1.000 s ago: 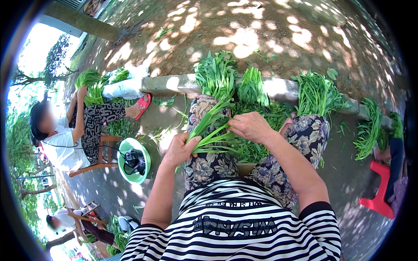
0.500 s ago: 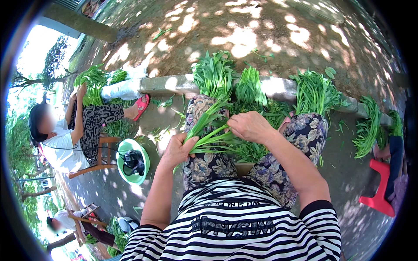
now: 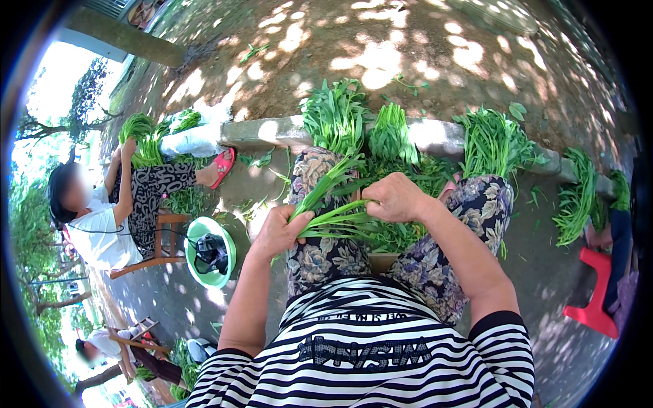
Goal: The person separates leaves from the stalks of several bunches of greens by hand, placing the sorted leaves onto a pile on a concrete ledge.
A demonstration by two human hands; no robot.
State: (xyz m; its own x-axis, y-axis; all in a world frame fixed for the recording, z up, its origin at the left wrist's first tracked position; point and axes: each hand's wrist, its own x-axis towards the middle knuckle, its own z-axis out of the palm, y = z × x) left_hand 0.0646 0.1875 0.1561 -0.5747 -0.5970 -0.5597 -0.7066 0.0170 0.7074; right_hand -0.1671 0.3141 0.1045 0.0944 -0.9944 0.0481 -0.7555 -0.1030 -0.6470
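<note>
Above my lap, my left hand [image 3: 277,232] is closed round a bunch of long-stemmed leafy greens [image 3: 321,192]. They look like water spinach, and their stems fan out to the right. My right hand [image 3: 400,198] pinches a stem [image 3: 345,209] of the same bunch, its fingers curled. Between my knees lies a heap of loose leaves [image 3: 394,236], partly hidden by my right hand and forearm. On the low concrete ledge in front of me rest a large bundle of greens [image 3: 335,117], a smaller bundle [image 3: 392,136] and another large bundle [image 3: 494,144] to the right.
The ledge [image 3: 275,130] runs across in front of my knees. At left, a seated person [image 3: 102,228] holds greens, beside a pale green basin [image 3: 226,262] with a black bag in it. More greens [image 3: 577,197] and a red stool [image 3: 595,299] are at right, next to another person.
My right hand has turned into a tighter curl and shifted slightly right, drawing the stem out straighter. The person at left has moved their greens a little.
</note>
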